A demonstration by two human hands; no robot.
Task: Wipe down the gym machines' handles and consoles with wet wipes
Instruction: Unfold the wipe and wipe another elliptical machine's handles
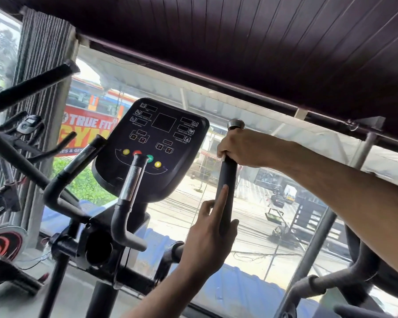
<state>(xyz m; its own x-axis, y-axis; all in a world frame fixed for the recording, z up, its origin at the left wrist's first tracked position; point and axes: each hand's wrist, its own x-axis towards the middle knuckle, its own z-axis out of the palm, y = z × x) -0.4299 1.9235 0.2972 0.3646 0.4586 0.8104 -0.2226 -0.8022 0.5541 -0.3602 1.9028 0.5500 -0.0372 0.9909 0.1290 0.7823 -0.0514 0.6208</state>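
Observation:
An upright black handle [226, 177] with a silver cap stands right of the machine's dark console [152, 143], which carries yellow, red and green buttons. My right hand [241, 149] is wrapped around the top of that handle, and a sliver of white wipe shows under its fingers. My left hand [210, 230] holds the lower part of the same handle, thumb behind it and index finger stretched up along it. A shorter inner grip [131, 187] with a worn silver sleeve rises in front of the console.
A long curved black handlebar [25, 88] sweeps across the upper left. Another exercise bike [7, 226] stands at the far left. A big window [262, 214] fills the wall behind, with a dark ceiling above. More black grips [331, 281] sit at the lower right.

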